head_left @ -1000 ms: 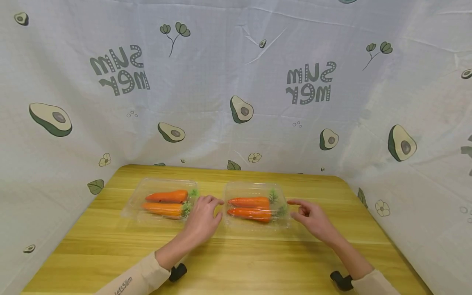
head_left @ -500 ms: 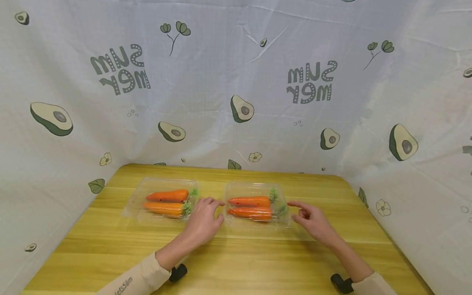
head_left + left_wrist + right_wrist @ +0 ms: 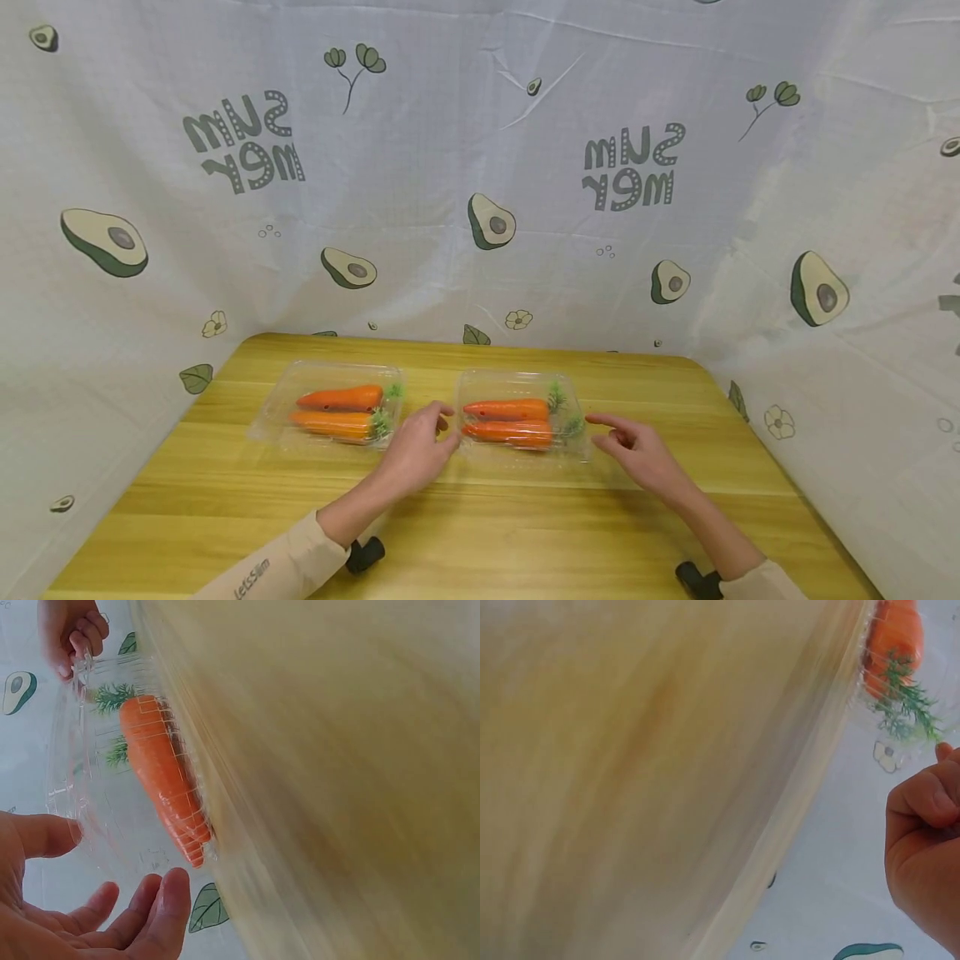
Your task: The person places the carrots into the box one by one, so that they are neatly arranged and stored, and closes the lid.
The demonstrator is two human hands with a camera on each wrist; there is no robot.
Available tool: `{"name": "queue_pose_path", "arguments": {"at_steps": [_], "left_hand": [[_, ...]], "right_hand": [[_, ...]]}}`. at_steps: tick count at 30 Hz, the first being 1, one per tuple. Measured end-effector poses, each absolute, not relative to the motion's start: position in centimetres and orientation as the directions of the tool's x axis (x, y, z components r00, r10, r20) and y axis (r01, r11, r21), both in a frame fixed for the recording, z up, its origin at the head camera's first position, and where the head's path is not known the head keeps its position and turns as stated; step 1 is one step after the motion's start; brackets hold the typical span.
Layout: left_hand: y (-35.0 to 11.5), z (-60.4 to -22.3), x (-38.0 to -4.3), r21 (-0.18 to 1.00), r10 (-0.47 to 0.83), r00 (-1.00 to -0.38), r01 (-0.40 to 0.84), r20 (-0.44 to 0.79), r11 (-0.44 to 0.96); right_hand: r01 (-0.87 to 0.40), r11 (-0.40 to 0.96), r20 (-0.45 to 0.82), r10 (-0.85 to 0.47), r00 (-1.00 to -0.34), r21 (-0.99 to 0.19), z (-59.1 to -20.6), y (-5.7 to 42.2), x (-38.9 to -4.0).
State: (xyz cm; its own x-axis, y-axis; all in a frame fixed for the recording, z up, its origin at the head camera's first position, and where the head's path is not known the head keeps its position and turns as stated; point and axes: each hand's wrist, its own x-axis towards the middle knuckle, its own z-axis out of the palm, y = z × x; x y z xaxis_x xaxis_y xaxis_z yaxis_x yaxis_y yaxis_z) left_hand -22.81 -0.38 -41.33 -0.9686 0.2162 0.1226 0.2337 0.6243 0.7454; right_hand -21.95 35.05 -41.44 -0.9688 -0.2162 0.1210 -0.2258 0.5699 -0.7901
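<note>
A clear plastic box point(image 3: 495, 383) right of centre holds two orange carrots point(image 3: 517, 432) with green feathery tops at their right ends. My left hand point(image 3: 418, 450) is at its left side, with thumb and fingers apart in the left wrist view. Opposite it, my right hand point(image 3: 641, 457) has its index fingertip right at the box's right edge, the thumb lower down and the other fingers curled in. Neither hand wraps round the box. A second clear plastic box point(image 3: 281, 392) lies further left, also with two carrots point(image 3: 341, 398) inside; my left hand is close to its right end.
Both boxes stand on a wood-grain table point(image 3: 510, 533) towards its far edge. A white curtain point(image 3: 420, 167) printed with avocados surrounds the table at the back and sides. Black wrist mounts point(image 3: 366, 554) show below both forearms.
My left hand has turned slightly, its thumb now reaching further right, near the box's lower left side. The right index finger has dipped a little. Boxes and carrots stay where they were.
</note>
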Motion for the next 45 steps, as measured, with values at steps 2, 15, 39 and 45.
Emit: {"name": "queue_pose_path", "arguments": {"at_steps": [2,15,39,45], "left_hand": [[-0.4,-41.3,-22.9,0.759,0.216,-0.972,0.209,0.092,0.617],[-1.1,-41.2,-23.5,0.840,0.295,-0.943,0.036,-0.150,0.541],[-0.7,-41.8,-23.9,0.932,0.392,-0.862,-0.215,-0.322,0.293],[-0.6,-41.7,-23.8,0.942,0.400,-0.864,-0.216,-0.307,0.257]], "right_hand": [[-0.213,0.577,0.115,-0.202,-0.973,-0.788,-41.4,34.9,-21.9],[0.019,0.697,-0.076,-0.051,-0.996,-0.717,-40.3,34.1,-21.5],[0.159,0.524,-0.317,-0.226,-0.921,-0.836,-39.7,34.9,-22.1],[0.154,0.512,-0.316,-0.245,-0.917,-0.845,-39.6,34.5,-22.0]]}}
